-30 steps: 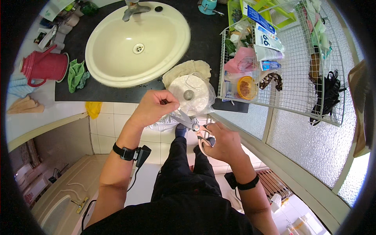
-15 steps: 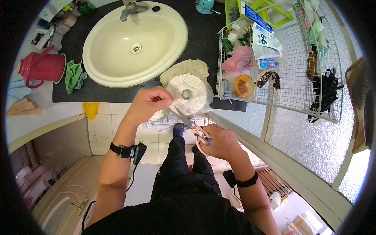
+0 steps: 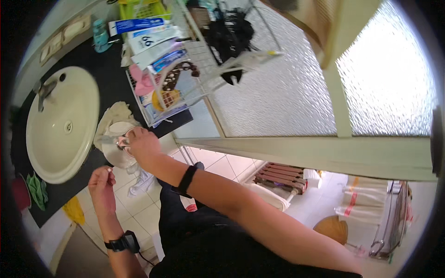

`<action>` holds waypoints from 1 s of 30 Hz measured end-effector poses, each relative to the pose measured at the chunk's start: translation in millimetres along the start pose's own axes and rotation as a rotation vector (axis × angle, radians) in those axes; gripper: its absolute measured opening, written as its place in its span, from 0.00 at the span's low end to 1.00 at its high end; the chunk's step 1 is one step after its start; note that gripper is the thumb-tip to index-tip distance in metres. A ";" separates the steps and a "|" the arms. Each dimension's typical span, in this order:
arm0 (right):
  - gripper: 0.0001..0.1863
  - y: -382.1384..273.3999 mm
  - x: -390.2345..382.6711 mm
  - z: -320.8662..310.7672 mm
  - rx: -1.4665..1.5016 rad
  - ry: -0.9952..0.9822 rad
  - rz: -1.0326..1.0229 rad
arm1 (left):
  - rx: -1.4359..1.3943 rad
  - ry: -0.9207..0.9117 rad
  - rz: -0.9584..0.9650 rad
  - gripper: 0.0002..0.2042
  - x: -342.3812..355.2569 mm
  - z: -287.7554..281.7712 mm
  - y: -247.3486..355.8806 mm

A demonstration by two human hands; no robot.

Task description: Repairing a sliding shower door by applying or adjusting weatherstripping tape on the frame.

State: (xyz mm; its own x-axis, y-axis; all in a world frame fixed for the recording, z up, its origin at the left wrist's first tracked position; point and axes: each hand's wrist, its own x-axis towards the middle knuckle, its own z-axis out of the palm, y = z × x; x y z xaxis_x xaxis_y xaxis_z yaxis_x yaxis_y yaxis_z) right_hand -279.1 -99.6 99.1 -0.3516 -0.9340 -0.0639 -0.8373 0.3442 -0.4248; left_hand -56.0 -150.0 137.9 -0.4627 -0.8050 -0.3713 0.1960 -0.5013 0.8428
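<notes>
right hand [image 3: 141, 144] now reaches out, fingers pinched on small metal tool [image 3: 121, 142] over white bowl [image 3: 116, 153] | left hand [image 3: 102, 181] has pulled back, fingertips pinched, contents unclear | view swung right

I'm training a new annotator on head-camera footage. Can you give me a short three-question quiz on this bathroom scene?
1. True or false: the right hand rests at the white round object on the counter edge.
2. What does the left hand do? A) grips the faucet B) hangs over the floor, fingers pinched C) holds the wire rack
3. What colour is the sink?

Key: 1 true; 2 B; 3 cream.
</notes>
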 end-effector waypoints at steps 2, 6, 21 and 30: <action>0.25 -0.9 -1.8 -0.2 -0.048 0.066 -0.021 | 0.015 -0.022 -0.036 0.05 -7.2 7.4 -7.3; 0.25 2.7 -14.9 -7.3 0.069 0.086 -0.031 | 0.039 -0.014 -0.109 0.05 -25.1 23.8 -11.3; 0.09 132.7 -248.1 -107.8 0.474 0.257 0.361 | 0.652 -0.257 0.013 0.03 -63.5 114.3 -63.7; 0.07 153.9 -307.8 -234.0 0.606 0.858 0.407 | 0.718 -0.351 0.092 0.03 -99.7 183.5 -60.2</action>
State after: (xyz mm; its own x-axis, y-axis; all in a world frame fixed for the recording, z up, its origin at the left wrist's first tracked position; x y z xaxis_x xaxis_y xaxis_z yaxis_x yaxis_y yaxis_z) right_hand -397.7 263.3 264.7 -0.9195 -0.3076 0.2446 -0.3347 0.2867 -0.8977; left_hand -180.3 18.6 195.7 -0.7400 -0.6267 -0.2442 -0.3016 -0.0153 0.9533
